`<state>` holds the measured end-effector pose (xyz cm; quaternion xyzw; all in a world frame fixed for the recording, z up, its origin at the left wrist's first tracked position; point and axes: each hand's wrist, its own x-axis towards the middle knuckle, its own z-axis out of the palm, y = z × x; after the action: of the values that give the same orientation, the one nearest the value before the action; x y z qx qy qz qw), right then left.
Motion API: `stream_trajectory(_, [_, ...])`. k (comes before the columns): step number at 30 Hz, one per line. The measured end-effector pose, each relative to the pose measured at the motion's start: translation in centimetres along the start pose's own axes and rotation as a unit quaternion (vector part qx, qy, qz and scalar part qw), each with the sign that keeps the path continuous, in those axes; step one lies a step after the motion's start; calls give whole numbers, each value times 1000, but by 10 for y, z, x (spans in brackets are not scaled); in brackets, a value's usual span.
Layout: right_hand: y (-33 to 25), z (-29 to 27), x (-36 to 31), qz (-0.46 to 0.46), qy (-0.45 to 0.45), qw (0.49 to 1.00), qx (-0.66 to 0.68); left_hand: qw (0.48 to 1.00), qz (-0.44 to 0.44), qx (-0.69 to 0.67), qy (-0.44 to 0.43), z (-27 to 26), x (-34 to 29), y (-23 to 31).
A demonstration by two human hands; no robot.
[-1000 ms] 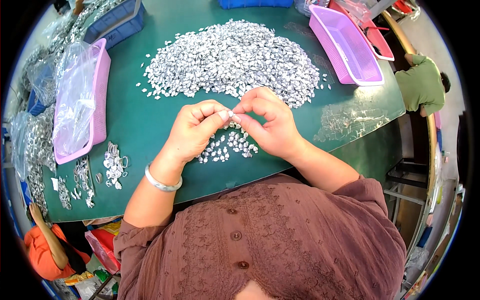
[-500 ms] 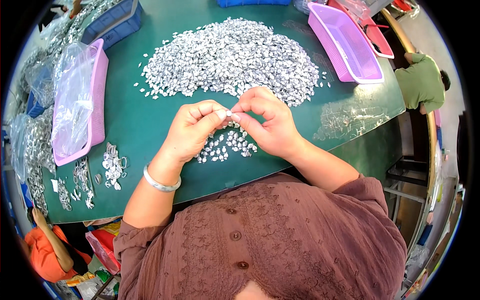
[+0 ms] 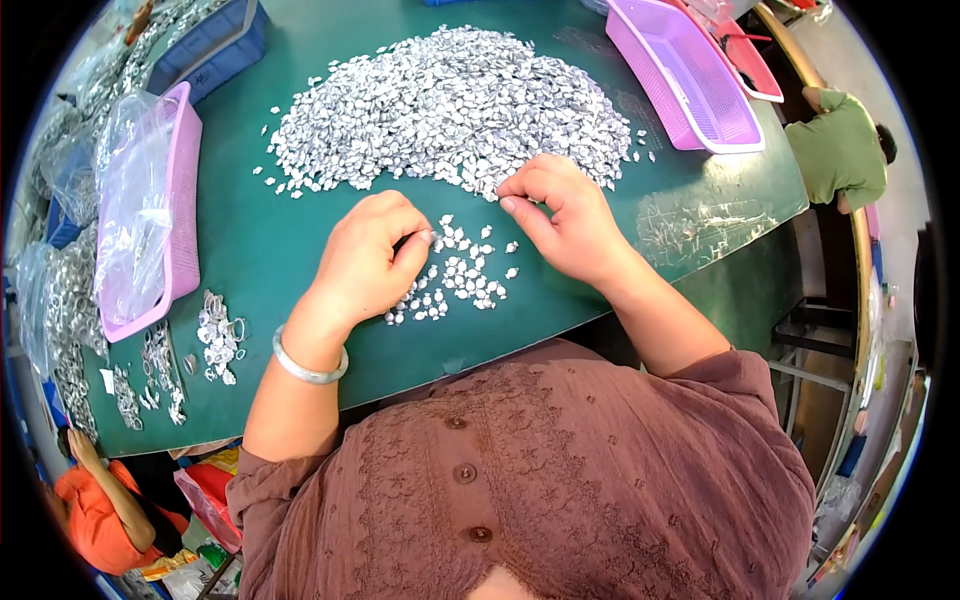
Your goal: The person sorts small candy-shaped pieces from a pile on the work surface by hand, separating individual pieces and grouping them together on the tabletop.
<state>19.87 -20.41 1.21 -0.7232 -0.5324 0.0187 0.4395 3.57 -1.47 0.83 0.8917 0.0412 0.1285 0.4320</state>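
Note:
A broad heap of small silvery metal pieces (image 3: 450, 110) lies on the green table. At its near edge my right hand (image 3: 565, 220) is closed, thumb and forefinger pinched beside the outermost pieces; whether one is between them I cannot make out. My left hand (image 3: 370, 250), a pale bangle (image 3: 308, 365) round its wrist, is also pinched closed. Its fingertips hang by the small group of silver pieces (image 3: 465, 275) lying loose nearer me. What it holds, if anything, is too small to tell. The two hands are apart, with the small group between them.
A purple basket (image 3: 182, 220) with clear plastic bags stands at left, another purple basket (image 3: 690, 85) at far right. Silver chain-like parts (image 3: 218, 335) lie near left. A blue crate (image 3: 210, 55) is behind. Co-workers sit at right (image 3: 840, 150) and lower left (image 3: 105, 510).
My hands were together over the small group, pinching a small round silver piece. They have parted: the right moved right to the heap's edge, the left slightly left, uncovering the small group.

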Motion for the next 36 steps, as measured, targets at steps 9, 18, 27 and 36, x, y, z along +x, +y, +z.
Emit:
stream_trajectory(9, [6,3,-3,-67,-55,980,-179,987,23,161,17,-1,7,14])
stream_trajectory(18, [13,4,-6,-78,-59,986,-136,983,99,143,-62,16,9,18])
stream_trajectory(27, [10,8,6,-107,-120,968,-193,985,102,117,-72,18,8,16])
stream_trajectory(36, [3,2,5,-68,-140,966,-205,991,101,78,-32,13,8,9])
